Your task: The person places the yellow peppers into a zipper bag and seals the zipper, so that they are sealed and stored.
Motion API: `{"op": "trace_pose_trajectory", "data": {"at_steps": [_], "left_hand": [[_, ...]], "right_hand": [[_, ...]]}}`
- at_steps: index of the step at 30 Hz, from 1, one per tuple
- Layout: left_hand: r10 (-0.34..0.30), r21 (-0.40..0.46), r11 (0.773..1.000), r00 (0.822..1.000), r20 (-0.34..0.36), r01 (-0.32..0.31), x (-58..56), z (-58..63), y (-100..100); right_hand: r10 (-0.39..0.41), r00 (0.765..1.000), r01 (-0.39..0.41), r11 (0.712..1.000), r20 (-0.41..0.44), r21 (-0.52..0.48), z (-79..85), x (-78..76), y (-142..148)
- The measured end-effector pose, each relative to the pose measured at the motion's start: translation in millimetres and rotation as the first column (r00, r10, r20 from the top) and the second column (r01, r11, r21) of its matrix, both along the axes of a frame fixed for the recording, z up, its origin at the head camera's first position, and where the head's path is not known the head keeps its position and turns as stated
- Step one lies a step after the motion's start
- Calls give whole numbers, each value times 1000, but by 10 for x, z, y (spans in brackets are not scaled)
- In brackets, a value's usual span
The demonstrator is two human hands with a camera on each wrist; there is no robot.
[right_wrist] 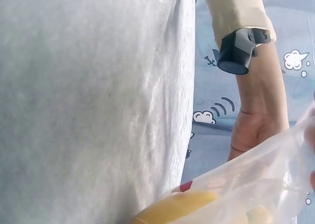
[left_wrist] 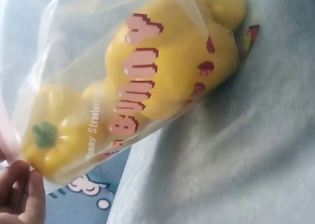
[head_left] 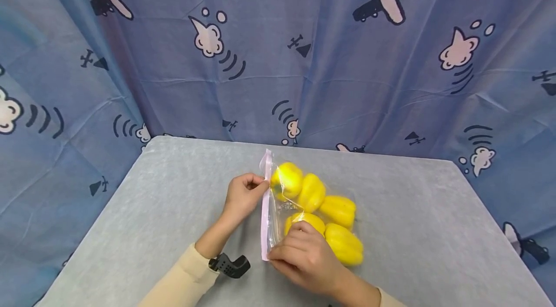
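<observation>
A clear plastic zip bag (head_left: pixel 281 244) with a pink strip along its opening lies on the table, several yellow bell peppers (head_left: pixel 340 211) inside it. My left hand (head_left: pixel 244 197) pinches the strip above its middle between thumb and fingers. At the strip's near end, my right hand (head_left: pixel 308 258) pinches the corner and covers part of one pepper. In the left wrist view, red and pink lettering runs across the bag (left_wrist: pixel 74 51), and one pepper shows a green stem (left_wrist: pixel 44 134). Only a little of the right hand's fingers (right_wrist: pixel 310 135) shows in the right wrist view.
Grey cloth covers the table (head_left: pixel 191 167). Behind and beside it hangs a blue curtain (head_left: pixel 260 56) printed with planes and clouds. A black wrist camera (head_left: pixel 229 266) is strapped over the left cream sleeve (head_left: pixel 184 273).
</observation>
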State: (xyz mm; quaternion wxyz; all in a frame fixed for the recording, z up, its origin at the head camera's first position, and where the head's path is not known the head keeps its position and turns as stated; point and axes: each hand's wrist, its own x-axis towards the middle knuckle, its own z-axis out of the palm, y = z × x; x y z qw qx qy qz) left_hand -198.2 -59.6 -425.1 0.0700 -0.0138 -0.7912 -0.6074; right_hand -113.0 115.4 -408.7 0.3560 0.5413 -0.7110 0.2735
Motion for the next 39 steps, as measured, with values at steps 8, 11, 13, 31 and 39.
{"op": "trace_pose_trajectory", "data": {"at_steps": [8, 11, 13, 31, 39], "left_hand": [[-12, -106, 994, 999, -32, 8, -9, -5, 20], [-13, -108, 994, 999, -49, 7, -11, -25, 30], [-10, -118, 993, 998, -59, 3, -11, -25, 40], [-11, -71, 997, 996, 88, 17, -59, -32, 147], [56, -105, 993, 996, 69, -48, -91, -11, 194]], "right_hand": [[-25, 999, 25, 1000, 32, -5, -6, -12, 8], [-34, 997, 35, 999, 64, -11, -15, -16, 17], [-33, 997, 34, 999, 73, -18, -20, -25, 23], [11, 999, -11, 1000, 31, -22, 3, -30, 54], [66, 998, -66, 998, -26, 0, 0, -14, 31]]}}
